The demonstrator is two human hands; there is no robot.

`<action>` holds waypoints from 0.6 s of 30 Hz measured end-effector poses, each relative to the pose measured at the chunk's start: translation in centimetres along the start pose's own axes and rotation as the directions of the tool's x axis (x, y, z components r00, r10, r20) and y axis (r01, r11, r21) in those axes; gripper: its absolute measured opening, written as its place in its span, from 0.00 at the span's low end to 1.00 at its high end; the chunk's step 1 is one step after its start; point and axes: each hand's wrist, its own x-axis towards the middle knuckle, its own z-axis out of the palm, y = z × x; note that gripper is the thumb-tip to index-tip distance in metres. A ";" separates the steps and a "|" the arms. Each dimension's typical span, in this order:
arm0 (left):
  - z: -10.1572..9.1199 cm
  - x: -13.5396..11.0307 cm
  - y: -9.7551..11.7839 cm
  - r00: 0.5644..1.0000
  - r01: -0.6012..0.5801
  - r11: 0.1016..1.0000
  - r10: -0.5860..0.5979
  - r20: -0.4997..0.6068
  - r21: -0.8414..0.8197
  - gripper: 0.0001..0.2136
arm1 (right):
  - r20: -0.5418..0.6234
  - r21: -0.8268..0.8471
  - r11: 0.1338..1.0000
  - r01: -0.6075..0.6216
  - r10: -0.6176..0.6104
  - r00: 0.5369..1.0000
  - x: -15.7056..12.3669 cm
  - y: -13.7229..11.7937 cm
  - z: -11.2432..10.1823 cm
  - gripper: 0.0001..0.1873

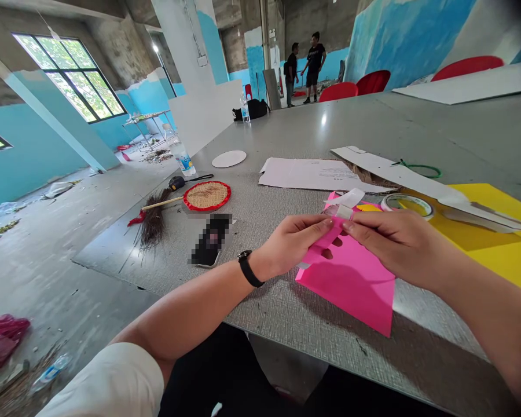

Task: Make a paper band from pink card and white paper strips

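Note:
My left hand (289, 240) and my right hand (393, 240) meet over the table, both with fingers closed on a narrow pink paper strip (327, 246). A whitish piece of tape (342, 211) lies at the strip's upper end, between my fingertips, and a loose white flap (351, 198) sticks up behind it. Under my hands a larger pink paper sheet (364, 295) rests on the tabletop. Beyond my right hand are a roll of white tape (428, 209) and scissors (481, 219), both on a yellow sheet (499, 255). My fingers hide part of the strip.
Left on the grey table (260, 324) lie a phone (211, 240), a round woven fan (207, 196), a tape measure (176, 183), a bundle of bristles (151, 226) and a water bottle (182, 156). White cardboard (308, 172) and a green loop (425, 169) lie farther back. Two people stand far off.

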 end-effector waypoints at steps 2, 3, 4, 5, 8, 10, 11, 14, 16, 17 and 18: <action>0.2 -0.1 0.1 1.000 -0.018 1.000 0.018 0.003 0.015 0.19 | 0.015 -0.030 1.000 -0.006 0.007 1.000 0.0 0.0 0.0 0.30; 0.3 -0.2 0.2 1.000 -0.031 0.999 0.031 0.002 0.025 0.18 | 0.019 -0.033 0.999 -0.002 0.002 1.000 0.0 0.0 0.0 0.31; 0.4 -0.2 0.2 0.999 -0.043 0.998 0.044 -0.004 0.034 0.18 | 0.018 -0.029 1.000 0.008 -0.007 1.000 0.1 0.0 0.0 0.31; 0.5 -0.3 0.3 0.998 -0.054 0.998 0.054 -0.016 0.042 0.17 | 0.015 -0.028 0.999 0.019 -0.019 1.000 0.1 0.0 0.0 0.32; 0.7 -0.2 0.2 0.997 -0.045 0.998 0.048 -0.063 0.042 0.16 | 0.007 -0.050 0.998 0.047 -0.047 0.999 0.1 0.2 -0.2 0.32; 0.7 -0.1 0.1 0.997 -0.025 1.000 0.027 -0.075 0.017 0.16 | 0.002 -0.073 0.996 0.047 -0.047 0.999 0.2 0.3 -0.3 0.34; 0.6 0.0 0.0 0.997 -0.018 1.000 0.017 -0.077 -0.002 0.15 | 0.004 -0.082 0.996 0.043 -0.043 0.999 0.2 0.4 -0.4 0.34; 0.4 0.3 -0.3 0.997 0.001 0.998 -0.006 -0.074 -0.063 0.15 | 0.013 -0.099 0.995 0.024 -0.023 1.000 0.3 0.5 -0.6 0.36; 0.1 0.4 -0.5 0.998 0.022 0.995 -0.028 -0.063 -0.096 0.16 | 0.012 -0.109 0.994 0.018 -0.017 1.000 0.4 0.6 -0.7 0.37; 0.0 0.5 -0.6 0.998 0.033 0.993 -0.040 -0.054 -0.111 0.16 | 0.006 -0.110 0.994 0.022 -0.021 1.000 0.4 0.6 -0.7 0.37; -0.1 0.6 -0.7 0.998 0.038 0.991 -0.045 -0.053 -0.129 0.16 | -0.006 -0.109 0.994 0.028 -0.029 1.000 0.4 0.6 -0.7 0.37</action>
